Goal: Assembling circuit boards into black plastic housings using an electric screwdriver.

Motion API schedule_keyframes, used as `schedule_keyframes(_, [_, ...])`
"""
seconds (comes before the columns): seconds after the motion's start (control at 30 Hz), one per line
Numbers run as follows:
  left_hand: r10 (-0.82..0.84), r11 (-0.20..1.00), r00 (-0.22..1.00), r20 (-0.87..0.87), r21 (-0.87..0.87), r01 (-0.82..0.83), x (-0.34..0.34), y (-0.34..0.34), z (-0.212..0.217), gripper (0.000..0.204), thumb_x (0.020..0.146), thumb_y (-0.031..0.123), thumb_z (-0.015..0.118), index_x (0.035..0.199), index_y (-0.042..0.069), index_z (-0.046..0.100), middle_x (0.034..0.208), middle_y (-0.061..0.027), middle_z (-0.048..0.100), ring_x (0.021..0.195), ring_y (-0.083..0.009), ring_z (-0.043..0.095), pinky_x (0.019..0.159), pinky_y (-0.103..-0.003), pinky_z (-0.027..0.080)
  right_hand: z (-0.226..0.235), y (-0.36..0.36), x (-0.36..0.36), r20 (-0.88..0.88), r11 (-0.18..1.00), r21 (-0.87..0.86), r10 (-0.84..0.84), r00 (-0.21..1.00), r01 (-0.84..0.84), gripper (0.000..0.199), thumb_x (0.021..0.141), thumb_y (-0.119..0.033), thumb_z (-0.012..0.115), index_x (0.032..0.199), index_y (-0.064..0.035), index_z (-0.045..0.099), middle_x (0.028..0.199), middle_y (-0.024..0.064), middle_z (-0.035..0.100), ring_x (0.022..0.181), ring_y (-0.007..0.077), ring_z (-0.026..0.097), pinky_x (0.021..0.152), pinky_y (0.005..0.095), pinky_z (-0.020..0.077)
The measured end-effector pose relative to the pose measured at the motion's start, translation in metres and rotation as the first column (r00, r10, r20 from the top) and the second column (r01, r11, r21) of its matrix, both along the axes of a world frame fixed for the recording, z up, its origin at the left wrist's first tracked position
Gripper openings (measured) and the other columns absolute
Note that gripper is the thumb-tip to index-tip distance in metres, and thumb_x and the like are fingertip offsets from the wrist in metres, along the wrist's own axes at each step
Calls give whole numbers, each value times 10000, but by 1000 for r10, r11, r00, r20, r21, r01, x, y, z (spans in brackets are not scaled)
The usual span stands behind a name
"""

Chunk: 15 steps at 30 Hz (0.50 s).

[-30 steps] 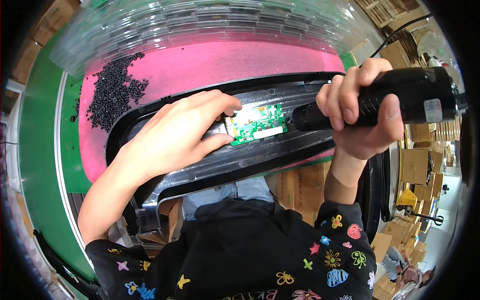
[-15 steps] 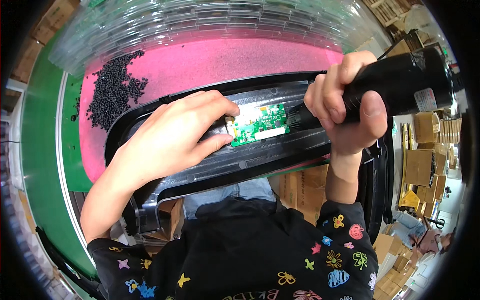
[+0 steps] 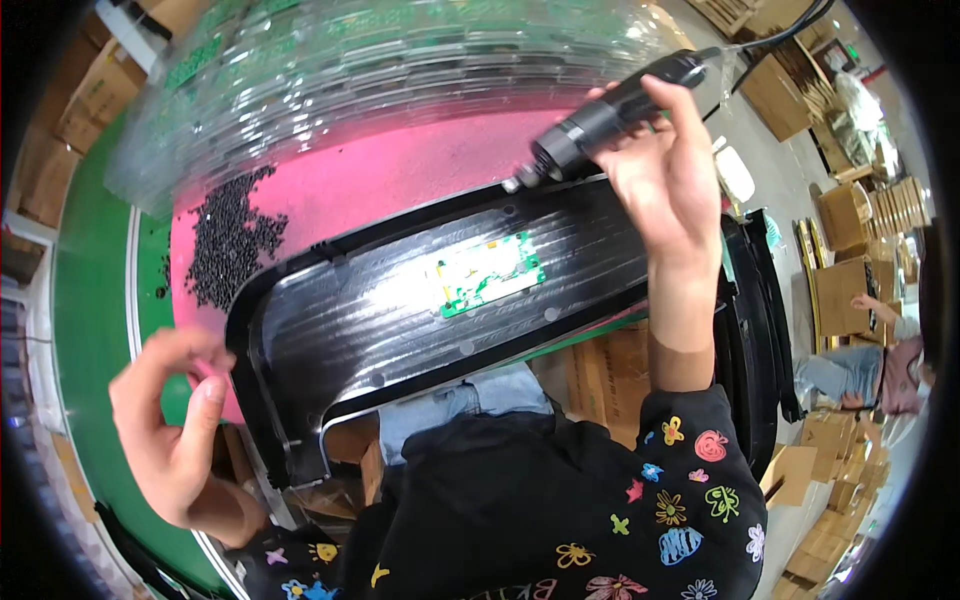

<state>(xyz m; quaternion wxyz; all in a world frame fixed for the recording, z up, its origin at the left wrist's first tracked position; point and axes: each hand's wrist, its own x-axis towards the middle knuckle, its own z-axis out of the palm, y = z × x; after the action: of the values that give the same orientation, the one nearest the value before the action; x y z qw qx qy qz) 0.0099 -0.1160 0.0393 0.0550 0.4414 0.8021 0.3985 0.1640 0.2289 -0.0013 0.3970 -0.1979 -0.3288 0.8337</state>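
My right hand [image 3: 665,170] is wrapped around a black power screwdriver [image 3: 610,118]. Its tip points down-left, over the far rim of a long black plastic housing [image 3: 350,300]. On the housing floor lies a green circuit board [image 3: 490,275], slightly tilted, with neither hand touching it. My left hand [image 3: 175,430] is off the housing's left end, its fingers curved and thumb apart. I see nothing between them, though the fingertips are blurred. A heap of tiny black pieces, probably screws [image 3: 235,240], lies on the pink mat [image 3: 400,150] beyond the housing's left end.
Stacked clear plastic trays [image 3: 370,70] line the far side of the mat, which lies on a green table [image 3: 85,290]. A cable [image 3: 770,40] runs from the screwdriver to the upper right. Black frames [image 3: 755,330] stand at right; a person [image 3: 870,370] is among cartons beyond.
My left hand has let go of the circuit board and moved left, off the housing. The right hand has lifted the screwdriver off the board and swung it toward the far rim.
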Motion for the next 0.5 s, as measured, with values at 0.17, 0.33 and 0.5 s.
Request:
schedule_keyframes(0.17, [380,866,900,214,-423,-265,-3,-43,-52,298,939,167,604,729,-37,547,527,-53,503,493,-97,493,479,-263,387,-8,-21,7,-13,994,101,-30,999,31,362,901,-117,598,1212,22,477,1031,148,565,984,247,585,854,535,546])
schedule_keyframes(0.33, [340,922,880,331,-304,-241,26,-83,-111,282,979,249,561,989,-29,521,887,-105,515,850,-173,469,790,-332,417,31,-61,39,82,706,708,-66,994,-12,572,924,-118,540,1426,18,302,796,60,533,611,114,476,505,258,391])
schedule_keyframes(0.5, [343,934,772,535,-281,-220,25,-124,-164,472,970,415,513,1130,-24,579,958,-148,664,727,-214,653,674,-339,518,66,-109,79,-290,328,835,-422,859,443,689,954,-264,559,1507,-57,203,621,-13,466,463,97,374,476,247,326])
